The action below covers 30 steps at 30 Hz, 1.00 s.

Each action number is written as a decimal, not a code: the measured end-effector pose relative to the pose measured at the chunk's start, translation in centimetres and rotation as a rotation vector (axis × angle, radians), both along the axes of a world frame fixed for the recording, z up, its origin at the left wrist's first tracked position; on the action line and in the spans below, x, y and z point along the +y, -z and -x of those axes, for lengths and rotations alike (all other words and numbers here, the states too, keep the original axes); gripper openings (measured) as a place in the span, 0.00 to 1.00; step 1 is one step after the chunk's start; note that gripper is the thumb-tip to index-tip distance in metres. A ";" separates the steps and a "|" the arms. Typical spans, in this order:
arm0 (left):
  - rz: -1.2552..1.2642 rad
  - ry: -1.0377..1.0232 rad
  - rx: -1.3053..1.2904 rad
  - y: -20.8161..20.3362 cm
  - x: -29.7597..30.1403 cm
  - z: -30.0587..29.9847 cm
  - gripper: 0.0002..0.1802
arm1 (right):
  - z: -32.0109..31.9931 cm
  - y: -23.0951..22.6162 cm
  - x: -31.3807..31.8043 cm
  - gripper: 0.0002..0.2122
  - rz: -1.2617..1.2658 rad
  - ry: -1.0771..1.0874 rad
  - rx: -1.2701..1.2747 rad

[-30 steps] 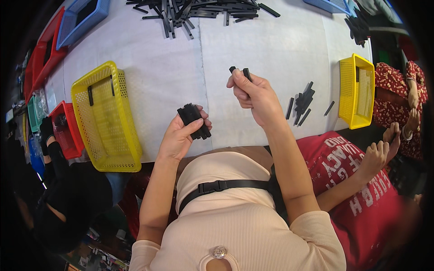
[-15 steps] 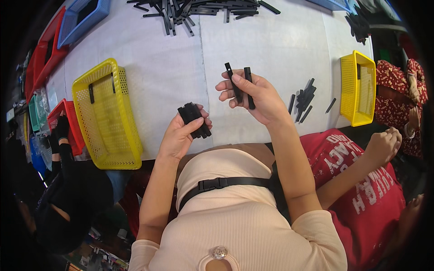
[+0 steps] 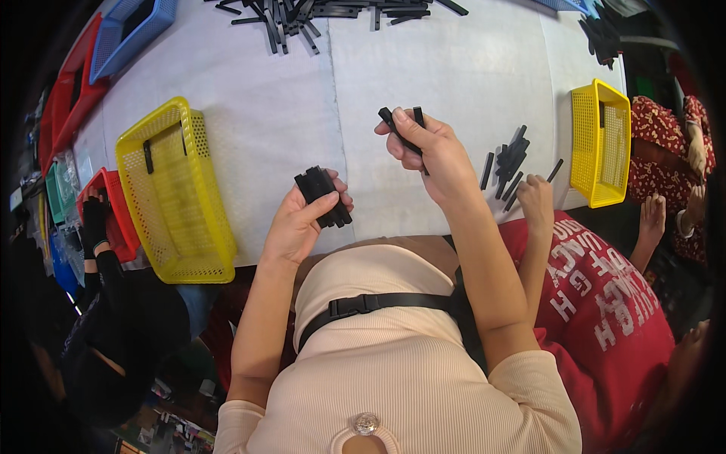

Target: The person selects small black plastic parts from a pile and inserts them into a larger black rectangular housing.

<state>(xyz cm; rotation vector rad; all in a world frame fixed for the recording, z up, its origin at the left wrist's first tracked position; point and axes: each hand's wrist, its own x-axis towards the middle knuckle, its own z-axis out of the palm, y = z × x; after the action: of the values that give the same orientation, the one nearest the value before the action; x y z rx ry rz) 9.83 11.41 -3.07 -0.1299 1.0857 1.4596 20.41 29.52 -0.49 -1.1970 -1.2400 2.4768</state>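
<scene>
My left hand (image 3: 296,221) is closed around a bundle of short black strips (image 3: 319,195), held over the near edge of the white table. To the right and a little higher, my right hand (image 3: 431,147) grips two more black strips. One strip (image 3: 399,127) lies slantwise under the thumb; the other (image 3: 418,117) sticks up behind the fingers, its lower part mostly hidden by the hand. The two hands are apart.
Loose black strips (image 3: 291,17) are heaped at the table's far side. A smaller pile (image 3: 511,160) lies at right, where a neighbour's hand (image 3: 537,200) reaches in. Yellow baskets stand left (image 3: 221,227) and right (image 3: 578,144). Red (image 3: 125,219) and blue (image 3: 125,53) baskets are farther left.
My right hand's fingers have curled in, and its front strip has tilted more. My left hand stays nearly still with its bundle. The neighbour in red has reached to the small pile.
</scene>
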 end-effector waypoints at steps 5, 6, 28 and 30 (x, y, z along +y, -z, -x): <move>0.007 0.016 -0.008 0.1 0.0 0.1 0.16 | 0.2 0.3 -0.1 0.14 -0.096 -0.014 -0.109; 0.012 0.014 -0.007 0.1 0.0 0.1 0.16 | 0.1 0.5 -0.1 0.14 -0.075 -0.003 -0.071; 0.005 0.009 0.019 0.3 0.0 0.4 0.16 | -0.2 3.1 0.4 0.30 0.300 -0.013 0.105; 0.020 0.012 0.020 0.2 0.0 0.5 0.16 | -0.4 3.5 0.4 0.30 0.322 -0.019 0.159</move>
<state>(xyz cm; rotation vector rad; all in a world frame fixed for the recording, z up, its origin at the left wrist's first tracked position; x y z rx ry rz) 9.37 11.44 -3.27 -0.1231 1.1160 1.4422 20.78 29.91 -3.94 -1.0252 -0.8399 2.7989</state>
